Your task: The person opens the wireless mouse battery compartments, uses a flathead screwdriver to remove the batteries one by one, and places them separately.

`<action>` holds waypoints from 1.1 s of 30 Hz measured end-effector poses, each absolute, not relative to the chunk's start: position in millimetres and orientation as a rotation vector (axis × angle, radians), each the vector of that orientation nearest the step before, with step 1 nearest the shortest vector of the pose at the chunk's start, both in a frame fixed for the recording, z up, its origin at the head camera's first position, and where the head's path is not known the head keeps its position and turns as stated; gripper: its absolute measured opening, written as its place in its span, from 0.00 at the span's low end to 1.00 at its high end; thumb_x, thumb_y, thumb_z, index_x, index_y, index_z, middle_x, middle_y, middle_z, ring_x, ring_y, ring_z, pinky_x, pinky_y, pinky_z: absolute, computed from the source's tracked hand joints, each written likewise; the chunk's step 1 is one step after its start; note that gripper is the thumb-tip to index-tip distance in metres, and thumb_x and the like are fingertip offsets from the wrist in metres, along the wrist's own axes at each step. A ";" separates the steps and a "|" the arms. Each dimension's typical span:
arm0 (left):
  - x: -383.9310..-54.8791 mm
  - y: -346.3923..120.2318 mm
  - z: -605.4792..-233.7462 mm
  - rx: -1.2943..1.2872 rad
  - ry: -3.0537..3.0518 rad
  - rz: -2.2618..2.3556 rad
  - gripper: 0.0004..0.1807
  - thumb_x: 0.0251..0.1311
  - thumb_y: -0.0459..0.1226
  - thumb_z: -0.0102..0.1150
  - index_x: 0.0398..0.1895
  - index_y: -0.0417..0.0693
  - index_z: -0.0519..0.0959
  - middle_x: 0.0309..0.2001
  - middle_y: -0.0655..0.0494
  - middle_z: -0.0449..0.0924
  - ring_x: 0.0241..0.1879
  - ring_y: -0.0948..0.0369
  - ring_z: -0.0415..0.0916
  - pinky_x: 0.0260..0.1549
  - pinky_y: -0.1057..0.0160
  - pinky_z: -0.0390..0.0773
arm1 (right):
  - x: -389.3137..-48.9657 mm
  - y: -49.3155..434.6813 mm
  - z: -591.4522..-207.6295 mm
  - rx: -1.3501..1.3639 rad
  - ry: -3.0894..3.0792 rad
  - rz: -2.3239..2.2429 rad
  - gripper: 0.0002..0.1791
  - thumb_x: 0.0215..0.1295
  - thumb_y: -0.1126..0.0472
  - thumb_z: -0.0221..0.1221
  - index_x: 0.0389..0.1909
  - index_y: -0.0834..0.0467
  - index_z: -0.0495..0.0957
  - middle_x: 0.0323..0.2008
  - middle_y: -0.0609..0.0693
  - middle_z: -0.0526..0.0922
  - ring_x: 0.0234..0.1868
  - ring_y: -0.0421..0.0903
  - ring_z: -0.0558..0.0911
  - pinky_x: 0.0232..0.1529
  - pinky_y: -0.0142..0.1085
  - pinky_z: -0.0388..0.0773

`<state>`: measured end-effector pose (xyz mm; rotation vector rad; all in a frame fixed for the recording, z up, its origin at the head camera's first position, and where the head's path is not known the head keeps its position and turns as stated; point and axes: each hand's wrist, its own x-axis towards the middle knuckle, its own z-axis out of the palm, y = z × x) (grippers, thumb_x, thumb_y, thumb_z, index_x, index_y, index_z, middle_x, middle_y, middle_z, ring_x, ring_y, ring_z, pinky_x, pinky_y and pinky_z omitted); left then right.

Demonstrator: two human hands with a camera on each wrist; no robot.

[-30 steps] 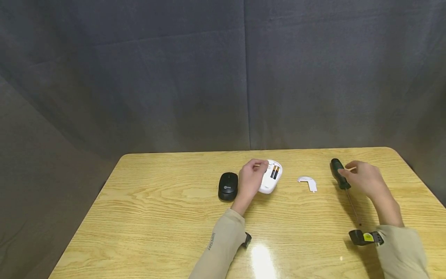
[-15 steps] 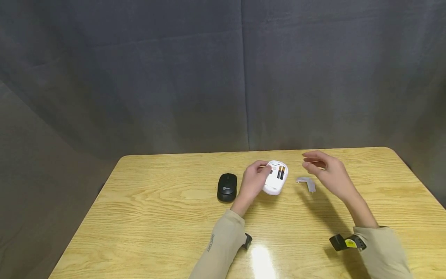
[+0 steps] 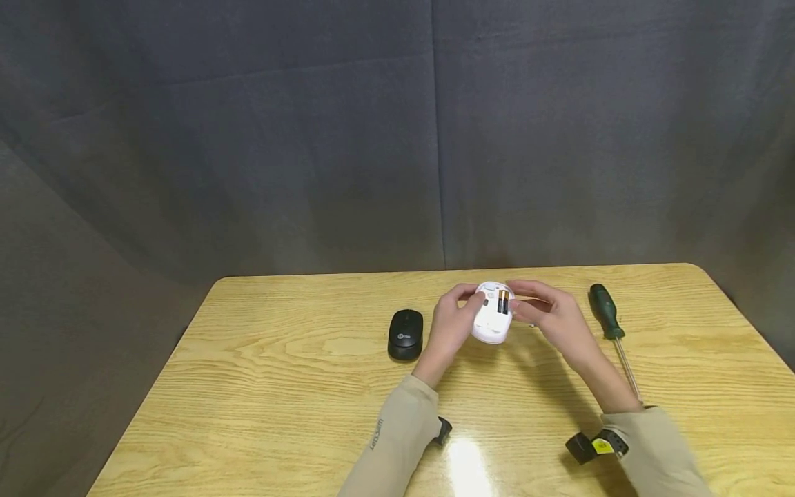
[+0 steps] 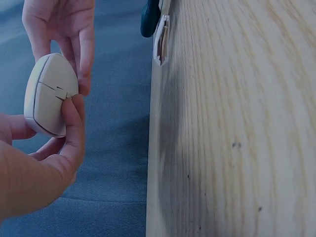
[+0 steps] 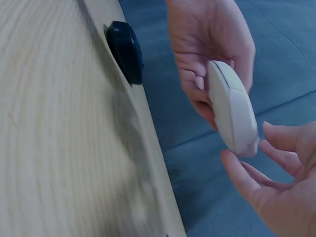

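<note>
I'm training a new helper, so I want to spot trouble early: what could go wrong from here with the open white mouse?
The batteries sit uncovered in the white mouse, so they might drop out if it tips. The left hand holds the mouse off the table, so a slip could let it fall. The screwdriver lies near the right forearm, which may knock it.

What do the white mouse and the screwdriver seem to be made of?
The white mouse looks like smooth, molded plastic, given its panel seams. On the screwdriver, the shaft looks like metal, from its silvery sheen; the dull green handle could be plastic or rubber.
</note>
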<state>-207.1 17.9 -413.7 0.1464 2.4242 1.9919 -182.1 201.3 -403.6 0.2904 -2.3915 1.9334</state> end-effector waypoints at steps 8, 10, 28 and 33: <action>-207.2 18.7 -411.8 0.137 2.423 2.012 0.17 0.70 0.40 0.60 0.54 0.38 0.84 0.47 0.50 0.84 0.47 0.59 0.77 0.49 0.60 0.76 | -181.5 191.7 -412.5 0.168 -2.312 2.004 0.23 0.74 0.66 0.61 0.65 0.73 0.74 0.55 0.61 0.82 0.46 0.33 0.84 0.49 0.35 0.83; -207.4 18.5 -411.7 0.137 2.430 2.008 0.17 0.70 0.40 0.60 0.54 0.38 0.84 0.47 0.50 0.84 0.48 0.59 0.77 0.49 0.60 0.76 | -181.7 189.9 -414.1 0.144 -2.286 2.031 0.22 0.74 0.66 0.61 0.64 0.74 0.75 0.52 0.54 0.84 0.46 0.34 0.84 0.49 0.35 0.83; -201.9 20.5 -409.8 0.233 2.521 1.961 0.14 0.69 0.37 0.63 0.52 0.39 0.85 0.47 0.48 0.85 0.43 0.58 0.79 0.43 0.64 0.77 | -179.1 186.0 -410.7 -0.131 -2.112 2.316 0.12 0.69 0.74 0.59 0.51 0.68 0.83 0.43 0.44 0.84 0.42 0.37 0.84 0.43 0.31 0.83; -202.5 20.9 -411.8 0.244 2.557 1.947 0.14 0.69 0.38 0.62 0.51 0.38 0.84 0.45 0.47 0.85 0.43 0.57 0.79 0.42 0.63 0.78 | -179.3 178.7 -412.6 -0.168 -2.137 2.226 0.06 0.69 0.75 0.58 0.39 0.67 0.83 0.43 0.46 0.80 0.39 0.35 0.82 0.41 0.30 0.82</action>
